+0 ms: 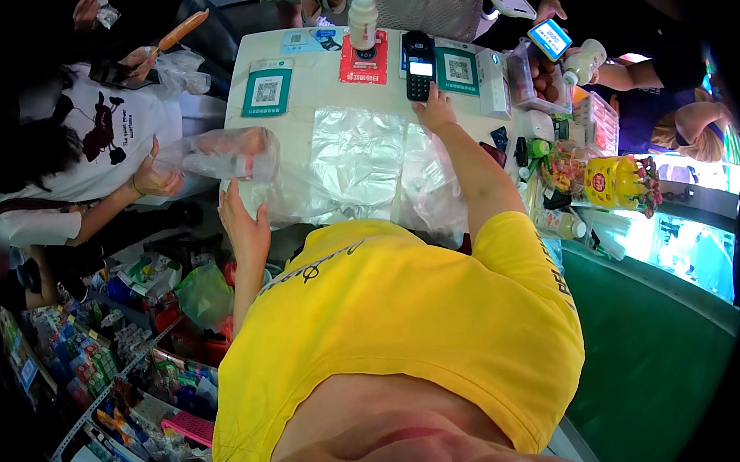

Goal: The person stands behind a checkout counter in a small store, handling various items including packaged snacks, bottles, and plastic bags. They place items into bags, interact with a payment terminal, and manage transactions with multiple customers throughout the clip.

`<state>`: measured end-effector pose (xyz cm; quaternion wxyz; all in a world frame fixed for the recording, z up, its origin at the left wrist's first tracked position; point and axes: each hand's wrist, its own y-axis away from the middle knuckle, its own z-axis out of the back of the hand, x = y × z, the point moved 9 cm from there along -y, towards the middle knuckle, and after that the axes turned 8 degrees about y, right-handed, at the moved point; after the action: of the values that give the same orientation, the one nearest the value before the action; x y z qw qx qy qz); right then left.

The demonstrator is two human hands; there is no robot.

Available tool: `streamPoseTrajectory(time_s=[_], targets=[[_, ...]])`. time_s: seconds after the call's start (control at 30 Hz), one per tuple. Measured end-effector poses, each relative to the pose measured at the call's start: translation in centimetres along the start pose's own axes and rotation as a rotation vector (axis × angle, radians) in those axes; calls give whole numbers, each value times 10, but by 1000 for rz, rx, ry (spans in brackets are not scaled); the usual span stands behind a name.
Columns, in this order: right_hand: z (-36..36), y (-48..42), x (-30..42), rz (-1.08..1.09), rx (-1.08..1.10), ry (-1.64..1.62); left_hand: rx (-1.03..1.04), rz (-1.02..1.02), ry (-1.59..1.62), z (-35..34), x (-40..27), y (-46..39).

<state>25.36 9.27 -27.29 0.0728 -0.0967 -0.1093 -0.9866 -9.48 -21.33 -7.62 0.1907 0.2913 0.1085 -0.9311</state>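
My right hand (436, 109) reaches over the white counter, its fingertips at the lower edge of a black payment terminal (420, 70) with a lit screen and keys. At the counter's left edge, my left hand (245, 221) is raised with its fingers apart, close below a clear plastic bag (229, 154) with items inside; whether a fingertip touches it I cannot tell. A person's hand (156, 176) is at the bag's other end. Flat clear plastic bags (357, 161) lie between my arms. Beyond them a white bottle (363, 20) stands on a red printed card (379, 62).
Green code cards (267, 92) lie on the counter. At the right are a plastic tub of eggs (541, 83), a yellow-labelled jar of lollipops (611, 181) and a green panel (647, 339). Across the counter a person holds a phone (549, 39) and a bottle (586, 61). Stocked shelves (87, 354) stand lower left.
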Motion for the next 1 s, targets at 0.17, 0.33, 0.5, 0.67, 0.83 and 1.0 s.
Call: streamPoseTrajectory(time_s=[0.17,0.33,0.5,0.67,0.83,1.0], targets=[[2,2,-2,86,-105,36,38,-27,107,-9,-7,0],[30,-10,-36,-247,-99,-260,73,-13,138,-22,0,7],[10,-2,-22,-18,-32,-111,83,-53,120,-22,-20,-7],[10,-1,-6,-25,21,7,86,-24,110,-24,-21,-6],[16,1,-3,-51,102,44,80,-1,125,-22,-16,-1],[14,11,3,-1,115,51,51,13,154,-21,-6,5]])
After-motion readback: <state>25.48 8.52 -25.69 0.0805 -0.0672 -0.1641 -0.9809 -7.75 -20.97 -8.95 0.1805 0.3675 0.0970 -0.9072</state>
